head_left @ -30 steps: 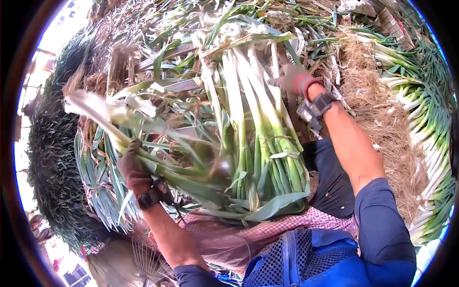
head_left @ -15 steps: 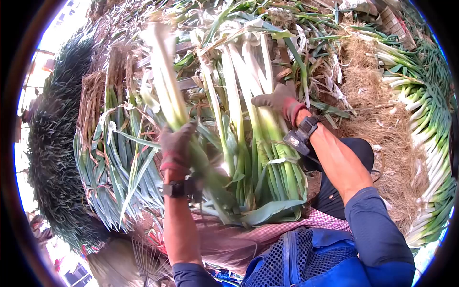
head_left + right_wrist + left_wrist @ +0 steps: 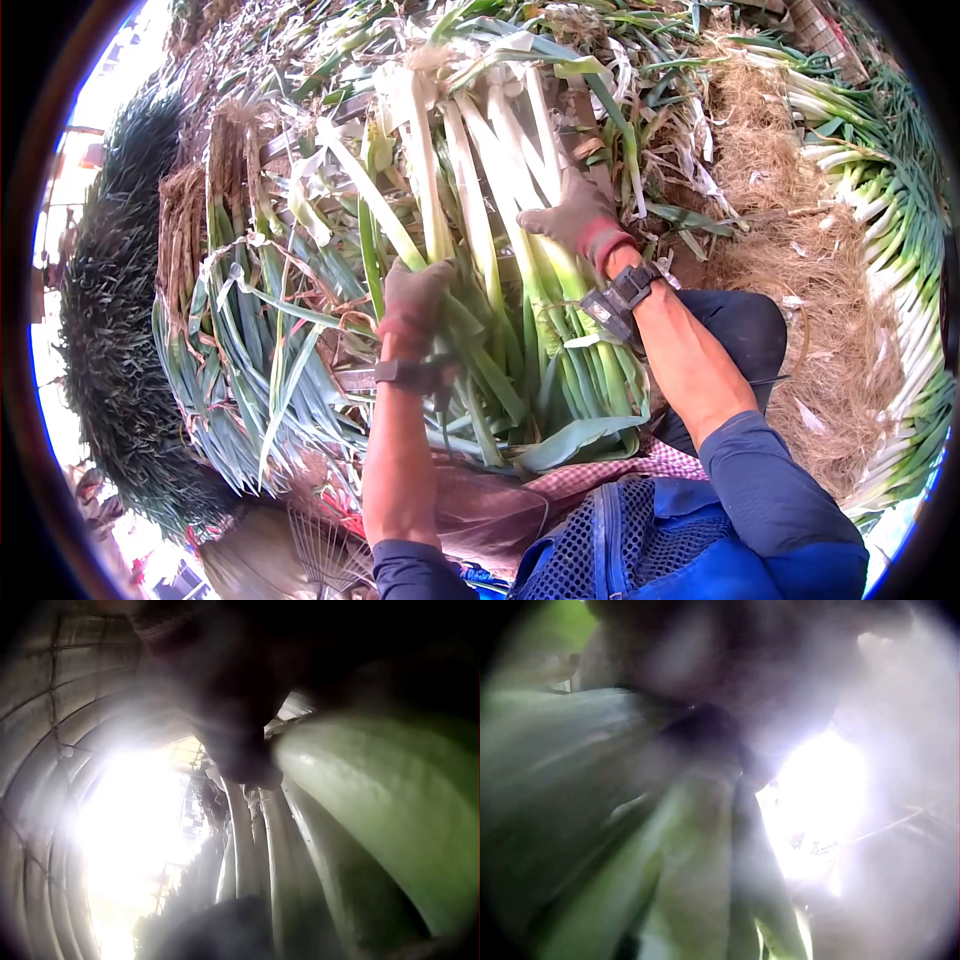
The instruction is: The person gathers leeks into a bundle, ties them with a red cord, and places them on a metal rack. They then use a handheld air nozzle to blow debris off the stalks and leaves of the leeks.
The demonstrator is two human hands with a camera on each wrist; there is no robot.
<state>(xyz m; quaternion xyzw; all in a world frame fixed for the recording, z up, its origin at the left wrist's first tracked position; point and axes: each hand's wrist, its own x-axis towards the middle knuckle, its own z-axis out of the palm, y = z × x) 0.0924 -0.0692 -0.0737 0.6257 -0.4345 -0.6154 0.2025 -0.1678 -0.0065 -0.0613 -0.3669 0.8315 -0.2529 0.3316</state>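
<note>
Several long green onion stalks with white ends pointing away lie side by side before the person. The gloved left hand grips stalks at the left of this row, their green leaves fanning below it in the left wrist view. On the row's right side rests the gloved right hand, thumb stretched left across the stalks. In the right wrist view, a pale green stalk lies close by the dark right hand. Its far fingertips are hidden.
Untrimmed onions with brown roots lie at the left, beside a tall dark green pile. Loose roots and a long row of onions are at the right. Leaf scraps cover the far side.
The left hand has swung its stalks from the far left rightward and down beside the row. From beyond the row's right edge, the right hand has come onto the stalks.
</note>
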